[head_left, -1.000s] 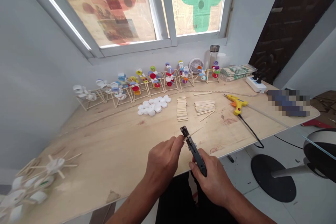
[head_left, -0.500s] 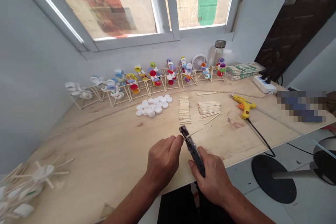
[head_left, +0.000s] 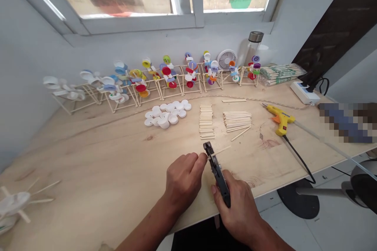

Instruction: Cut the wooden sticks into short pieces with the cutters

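Observation:
My right hand (head_left: 240, 204) is wrapped round the handles of a dark hand cutter (head_left: 218, 174), its head pointing up and away from me. A thin wooden stick (head_left: 222, 150) lies across the cutter's jaws and sticks out to the right. The near end of that stick is pinched in my left hand (head_left: 186, 178), close against the jaws. Beyond the cutter lie a column of short sticks (head_left: 206, 121) and, to its right, a pile of longer sticks (head_left: 237, 120). White bottle caps (head_left: 167, 113) sit grouped to the left of them.
Small wheel models of colourful caps on stick frames (head_left: 173, 82) line the wall. A yellow glue gun (head_left: 281, 119) with a cord lies at right, near a power strip (head_left: 304, 93). Behind stand a white fan (head_left: 226, 60) and a bottle (head_left: 253, 47). A cap-and-stick wheel (head_left: 14, 204) is at left.
The view has shifted down and closer to the table. Both hands keep their grip, with the stick still across the cutter's jaws.

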{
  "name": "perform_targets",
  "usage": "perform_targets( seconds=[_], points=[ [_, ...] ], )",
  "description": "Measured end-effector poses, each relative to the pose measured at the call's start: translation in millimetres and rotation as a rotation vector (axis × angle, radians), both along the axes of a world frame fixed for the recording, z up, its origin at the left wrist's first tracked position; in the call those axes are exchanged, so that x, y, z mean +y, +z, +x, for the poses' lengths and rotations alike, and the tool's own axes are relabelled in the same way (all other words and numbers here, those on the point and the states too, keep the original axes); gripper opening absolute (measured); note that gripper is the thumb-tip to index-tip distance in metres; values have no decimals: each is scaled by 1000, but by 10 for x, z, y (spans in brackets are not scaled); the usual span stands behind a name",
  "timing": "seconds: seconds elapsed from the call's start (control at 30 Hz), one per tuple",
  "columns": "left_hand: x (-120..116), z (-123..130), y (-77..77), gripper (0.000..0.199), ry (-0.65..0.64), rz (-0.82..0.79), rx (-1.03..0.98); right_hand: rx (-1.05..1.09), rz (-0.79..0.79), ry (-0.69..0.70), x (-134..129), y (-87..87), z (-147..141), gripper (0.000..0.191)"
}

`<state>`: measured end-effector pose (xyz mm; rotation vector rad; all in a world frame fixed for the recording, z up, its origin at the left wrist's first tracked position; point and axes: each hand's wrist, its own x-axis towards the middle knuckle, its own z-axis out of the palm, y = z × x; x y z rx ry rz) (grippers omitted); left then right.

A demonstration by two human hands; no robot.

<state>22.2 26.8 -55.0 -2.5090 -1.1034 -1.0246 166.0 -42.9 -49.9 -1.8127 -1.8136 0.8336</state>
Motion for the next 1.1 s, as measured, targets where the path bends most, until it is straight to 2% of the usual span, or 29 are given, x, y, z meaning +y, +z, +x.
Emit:
perform_targets(
  seconds=[0.1, 0.17, 0.3, 0.43, 0.47, 0.53, 0.6, 0.7, 0.8, 0.87, 0.97, 1.03, 1.1],
  points=[
    [-34, 15, 35, 15, -5, -69, -69, -1, 3, -22, 4, 52, 4, 11],
    [-91, 13, 101, 16, 9, -225, -211, 25, 0, -36, 0, 84, 14, 12],
    [-201, -41, 264, 14, 57, -716, -747, 92, 9, -52, -20, 109, 34, 13],
    [-234, -112, 332, 17, -95, -1291, -1295, 140, -1, -34, -31, 106, 43, 11],
    [-241, -119, 334, 18, -134, -1400, -1385, 152, -3, -28, -30, 106, 46, 11],
    [-260, -112, 335, 20, -182, -1509, -1498, 175, -6, -19, -27, 109, 55, 10],
    [-282, -80, 344, 21, -192, -1509, -1539, 191, -10, -16, -26, 116, 64, 10],
    [-304, -12, 376, 23, -190, -1445, -1490, 213, -13, -8, -39, 129, 70, 10],
    [-309, 44, 403, 24, -165, -1356, -1333, 239, -7, 1, -68, 139, 58, 11],
    [-314, 61, 405, 22, -140, -1261, -1158, 252, -7, 0, -90, 142, 46, 10],
    [-336, 50, 383, 13, -75, -961, -758, 266, -33, 13, -126, 142, 32, 10],
    [-358, 27, 358, 8, -9, -643, -452, 286, -62, 32, -150, 144, 27, 11],
    [-375, -1, 335, 11, 55, -319, -176, 318, -95, 50, -173, 151, 27, 12]
  ],
)
